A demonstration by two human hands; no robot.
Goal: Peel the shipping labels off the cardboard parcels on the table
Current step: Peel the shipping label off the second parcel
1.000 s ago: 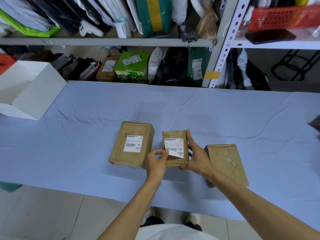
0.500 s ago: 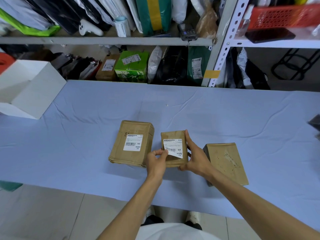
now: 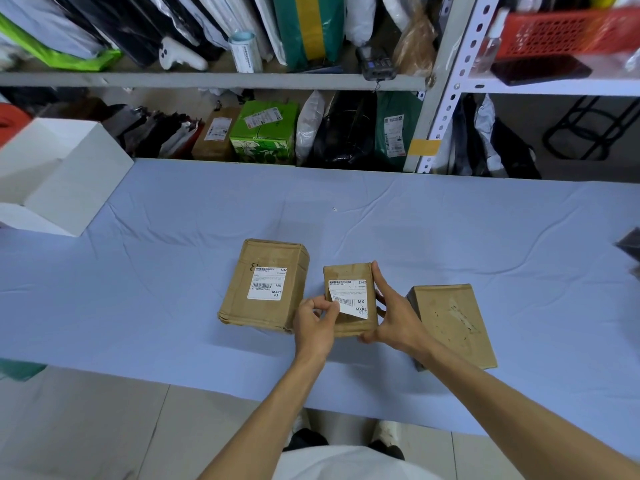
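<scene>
Parcels point(image 3: 348, 273) number three, labels point(image 3: 350, 295) two; left hand point(image 3: 313, 323) pinches one label.

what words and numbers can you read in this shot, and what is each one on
"1/42", "MX", "MXRC 03": left label on the left parcel.
"2/42", "MX", "MXRC 03": middle label, part peeled, on the middle parcel.
Right parcel: bears no label, nothing to read.
Fine print, barcode numbers, shelf labels: too small or blurred.

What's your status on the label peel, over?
Left hand pinches shipping label, lower-left corner lifted. Right hand grips middle parcel. Left parcel labelled; right parcel shows none. Nothing blocking.
</scene>
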